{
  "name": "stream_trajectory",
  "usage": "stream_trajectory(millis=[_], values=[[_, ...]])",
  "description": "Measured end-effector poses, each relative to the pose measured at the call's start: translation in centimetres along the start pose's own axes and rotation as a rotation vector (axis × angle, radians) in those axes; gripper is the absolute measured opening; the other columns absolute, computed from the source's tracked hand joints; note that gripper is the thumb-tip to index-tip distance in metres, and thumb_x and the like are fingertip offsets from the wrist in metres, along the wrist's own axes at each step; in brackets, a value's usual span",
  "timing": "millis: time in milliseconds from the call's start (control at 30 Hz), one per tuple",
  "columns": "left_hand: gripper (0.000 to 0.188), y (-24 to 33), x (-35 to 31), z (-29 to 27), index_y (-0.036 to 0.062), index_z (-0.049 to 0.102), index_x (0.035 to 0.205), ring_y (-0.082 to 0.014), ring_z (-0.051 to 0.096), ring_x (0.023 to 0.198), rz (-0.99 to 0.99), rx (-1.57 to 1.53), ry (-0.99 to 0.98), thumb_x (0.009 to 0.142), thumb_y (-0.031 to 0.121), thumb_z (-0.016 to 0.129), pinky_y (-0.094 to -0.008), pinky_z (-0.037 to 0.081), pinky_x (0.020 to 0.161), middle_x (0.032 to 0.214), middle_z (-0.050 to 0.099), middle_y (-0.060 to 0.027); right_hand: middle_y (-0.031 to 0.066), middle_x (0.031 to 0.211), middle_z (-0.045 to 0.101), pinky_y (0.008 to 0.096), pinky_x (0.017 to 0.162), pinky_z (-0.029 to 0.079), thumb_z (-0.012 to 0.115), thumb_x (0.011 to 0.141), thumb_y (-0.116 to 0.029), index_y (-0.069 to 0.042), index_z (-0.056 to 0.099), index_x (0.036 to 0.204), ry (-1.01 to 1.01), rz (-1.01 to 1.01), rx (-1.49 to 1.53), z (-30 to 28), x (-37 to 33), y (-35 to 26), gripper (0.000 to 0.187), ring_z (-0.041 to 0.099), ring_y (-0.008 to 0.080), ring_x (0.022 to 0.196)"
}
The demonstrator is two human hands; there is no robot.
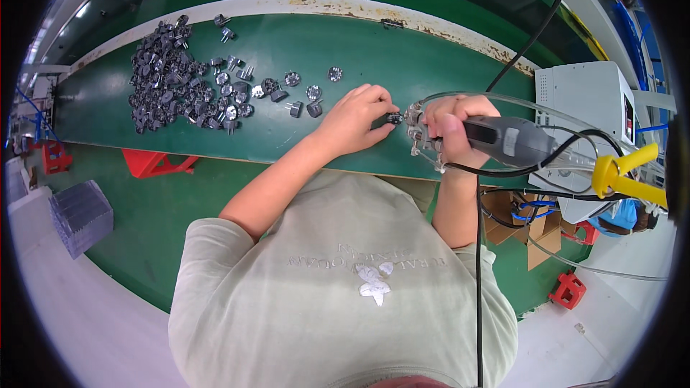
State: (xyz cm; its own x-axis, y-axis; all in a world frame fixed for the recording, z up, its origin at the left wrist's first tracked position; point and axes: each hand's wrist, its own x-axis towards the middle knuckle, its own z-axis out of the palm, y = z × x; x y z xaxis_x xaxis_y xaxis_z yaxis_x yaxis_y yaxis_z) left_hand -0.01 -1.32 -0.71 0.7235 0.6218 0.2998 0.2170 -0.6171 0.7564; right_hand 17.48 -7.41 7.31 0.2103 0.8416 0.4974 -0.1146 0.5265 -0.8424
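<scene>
My left hand (pixel 353 121) rests on the green bench, its fingertips closed on a small black plug part (pixel 394 118). Wrapped around the grey body of a powered screwdriver (pixel 512 141) are the fingers of my right hand (pixel 458 123). The tool lies nearly level, its metal and clear-tubed front end pointing left at the plug part. Whether the tip touches the part is hard to make out. Loose black plug parts with metal pins (pixel 295 108) lie left of my left hand, and a large heap of them (pixel 167 79) covers the bench further left.
A white machine box (pixel 583 104) stands at the right, with a yellow bracket (pixel 624 172) near it. Black cables (pixel 535 43) and clear tubing run around the screwdriver. A cardboard box (pixel 543 237), red stools (pixel 154 163) and a grey crate (pixel 83 217) are below the bench.
</scene>
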Motion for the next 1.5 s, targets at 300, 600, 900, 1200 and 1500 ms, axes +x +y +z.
stream_trajectory(millis=[300,600,900,1200,1500], values=[[0.024,0.0,0.3,-0.2,0.0049,0.07,0.1,-0.0275,0.057,0.097,0.024,-0.006,0.001,0.078,0.013,0.073,-0.0398,0.048,0.089,0.102,0.059,-0.0076,0.0023,0.071,0.06,0.0231,0.054,0.046,0.077,0.078,0.004,-0.005,0.054,0.085,0.093,0.131,-0.124,2.0,0.7,-1.2,0.026,0.055,0.0078,0.061],[0.026,-0.1,-0.1,0.1,0.0058,0.071,0.103,-0.0267,0.057,0.1,0.003,-0.003,-0.002,0.078,0.013,0.073,-0.0388,0.047,0.09,0.102,0.059,-0.0065,0.0077,0.065,0.056,0.0348,0.061,0.053,0.07,0.083,0.002,-0.004,0.049,0.088,-0.001,-0.027,0.118,0.8,0.9,-3.8,0.022,0.056,0.0161,0.057],[0.028,-0.1,-0.1,0.1,0.0052,0.07,0.103,-0.0282,0.058,0.097,0.021,-0.001,0.011,0.076,0.01,0.074,-0.0386,0.048,0.086,0.103,0.06,-0.0079,0.0081,0.065,0.057,0.0352,0.061,0.053,0.069,0.082,0.005,-0.004,0.049,0.087,0.008,0.011,0.174,0.9,0.0,-1.9,0.022,0.056,0.0161,0.056],[0.029,0.1,0.1,-0.2,0.0048,0.069,0.103,-0.0279,0.058,0.098,0.016,-0.007,0.003,0.075,0.009,0.075,-0.0383,0.049,0.086,0.103,0.06,-0.0078,0.009,0.065,0.055,0.0382,0.058,0.049,0.069,0.084,-0.005,-0.005,0.05,0.087,-0.003,0.05,0.096,1.0,-0.1,-1.7,0.019,0.053,0.019,0.054],[0.025,-0.2,-0.2,0.1,0.0047,0.071,0.1,-0.0269,0.057,0.098,0.014,-0.014,0.023,0.076,0.011,0.074,-0.0384,0.048,0.088,0.102,0.059,-0.0063,0.0097,0.067,0.061,0.0316,0.059,0.053,0.071,0.078,0.008,-0.002,0.051,0.085,-0.011,0.039,0.142,1.3,-0.2,-1.1,0.023,0.06,0.017,0.059]])
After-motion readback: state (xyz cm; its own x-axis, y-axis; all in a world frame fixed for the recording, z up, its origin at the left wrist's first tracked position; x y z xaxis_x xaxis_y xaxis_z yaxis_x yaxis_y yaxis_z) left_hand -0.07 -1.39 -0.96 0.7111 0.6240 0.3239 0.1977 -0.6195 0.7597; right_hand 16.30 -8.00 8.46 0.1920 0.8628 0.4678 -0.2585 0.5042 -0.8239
